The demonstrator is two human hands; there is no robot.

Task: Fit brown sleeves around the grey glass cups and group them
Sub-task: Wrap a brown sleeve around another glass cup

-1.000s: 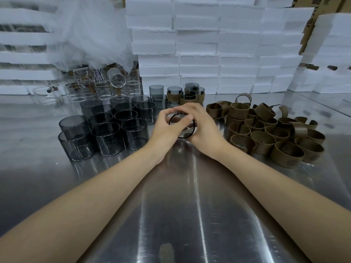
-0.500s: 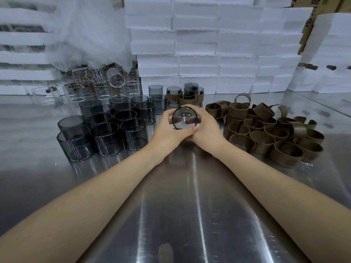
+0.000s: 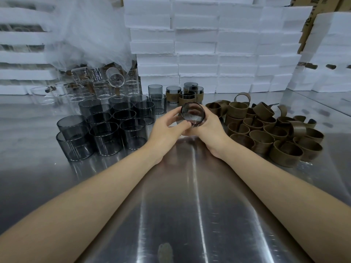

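Observation:
I hold one grey glass cup [image 3: 193,113] tilted with its round end facing me, above the middle of the steel table [image 3: 190,205]. My right hand [image 3: 209,128] wraps it from the right and below. My left hand [image 3: 167,126] touches its lower left side with thumb and fingers. Whether a sleeve is on it is hidden by my fingers. Several bare grey cups [image 3: 106,130] stand grouped at the left. A pile of brown sleeves [image 3: 269,130] lies at the right. A few sleeved cups [image 3: 187,93] stand behind my hands.
Clear glass cups [image 3: 98,86] crowd the back left under crumpled plastic film [image 3: 85,35]. Stacked white foam boxes [image 3: 209,44] wall off the back and right. Cardboard [image 3: 311,16] shows at the top right.
The cup has risen a little and tipped up, so its round end faces me. My left fingers have slid from the rim down to its lower side.

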